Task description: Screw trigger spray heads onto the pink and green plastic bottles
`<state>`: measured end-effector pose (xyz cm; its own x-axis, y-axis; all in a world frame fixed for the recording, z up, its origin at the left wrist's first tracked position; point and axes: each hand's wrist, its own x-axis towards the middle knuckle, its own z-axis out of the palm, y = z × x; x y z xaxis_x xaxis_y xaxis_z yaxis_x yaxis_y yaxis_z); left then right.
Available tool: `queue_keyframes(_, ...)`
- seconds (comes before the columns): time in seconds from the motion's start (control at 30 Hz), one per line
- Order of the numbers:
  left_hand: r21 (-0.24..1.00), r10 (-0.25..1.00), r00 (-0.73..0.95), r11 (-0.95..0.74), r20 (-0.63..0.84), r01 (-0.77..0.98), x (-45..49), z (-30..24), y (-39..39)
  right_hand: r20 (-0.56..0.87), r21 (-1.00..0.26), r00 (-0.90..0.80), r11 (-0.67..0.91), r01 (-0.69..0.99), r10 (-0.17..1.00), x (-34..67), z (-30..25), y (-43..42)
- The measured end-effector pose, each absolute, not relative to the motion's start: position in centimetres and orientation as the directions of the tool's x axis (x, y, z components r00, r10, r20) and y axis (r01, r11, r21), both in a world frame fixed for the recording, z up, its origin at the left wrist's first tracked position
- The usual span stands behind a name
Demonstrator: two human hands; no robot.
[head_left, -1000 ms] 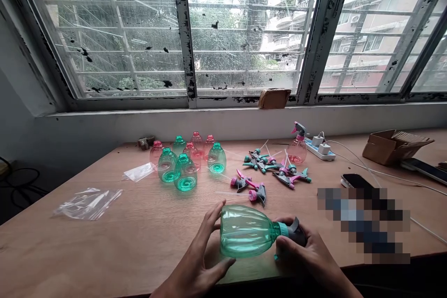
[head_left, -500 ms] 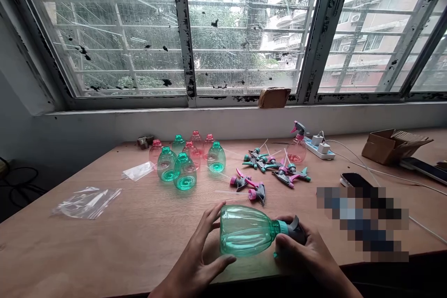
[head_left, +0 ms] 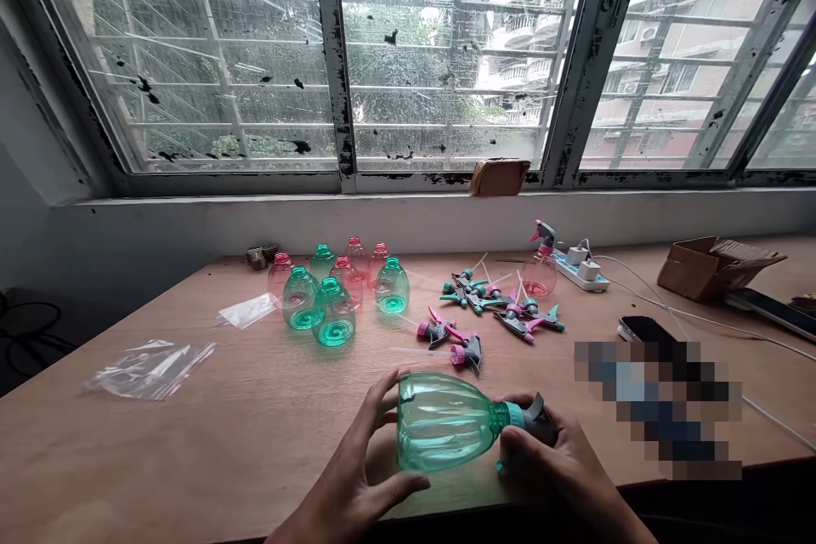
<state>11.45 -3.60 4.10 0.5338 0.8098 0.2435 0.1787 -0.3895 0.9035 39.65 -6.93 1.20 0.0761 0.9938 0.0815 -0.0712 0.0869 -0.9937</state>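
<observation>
A clear green spray bottle [head_left: 446, 421] lies sideways between my hands, its base to the left. My left hand [head_left: 357, 459] is cupped loosely round the base, fingers at the far side and thumb along the lower near edge. My right hand [head_left: 554, 450] grips the dark grey trigger head [head_left: 539, 421] by the teal collar [head_left: 513, 415]; the trigger is mostly hidden under the fingers. Beyond the bottle lie two pink-and-grey spray heads [head_left: 468, 353]. Further back is a pile of pink and teal spray heads [head_left: 478, 293] with thin tubes.
Several green bottles [head_left: 335, 314] and red bottles [head_left: 280, 274] stand uncapped at the back left. A red bottle with a spray head [head_left: 541, 272] stands near a power strip [head_left: 581, 272]. Plastic bags [head_left: 150, 370] lie left; a phone [head_left: 650, 330], cables and a cardboard box [head_left: 717, 268] are right.
The green bottle's ribs and highlights look slightly turned. Both hands stay almost in place around the bottle and its head. The whole view has shifted a little.
</observation>
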Motion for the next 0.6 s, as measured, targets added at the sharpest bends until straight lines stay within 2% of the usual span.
queue_keyframes(0.13, 0.894, 0.798, 0.546, -0.41, 0.255, 0.182, 11.7, 4.3, -3.7, 0.097, -0.989, 0.118, 0.109, -0.101, 0.988, 39.5, 1.2, -7.0)
queue_keyframes(0.37, 0.983, 0.793, 0.594, -0.184, 0.139, 0.016, 11.6, 3.7, -3.7, 0.117, -0.993, 0.084, 0.119, -0.017, 0.99, 39.7, 1.3, -6.9)
queue_keyframes(0.6, 0.952, 0.806, 0.567, -0.284, 0.171, 0.116, 11.5, 3.2, -3.4, 0.059, -0.991, 0.153, 0.076, -0.11, 0.986, 39.2, 1.4, -7.0)
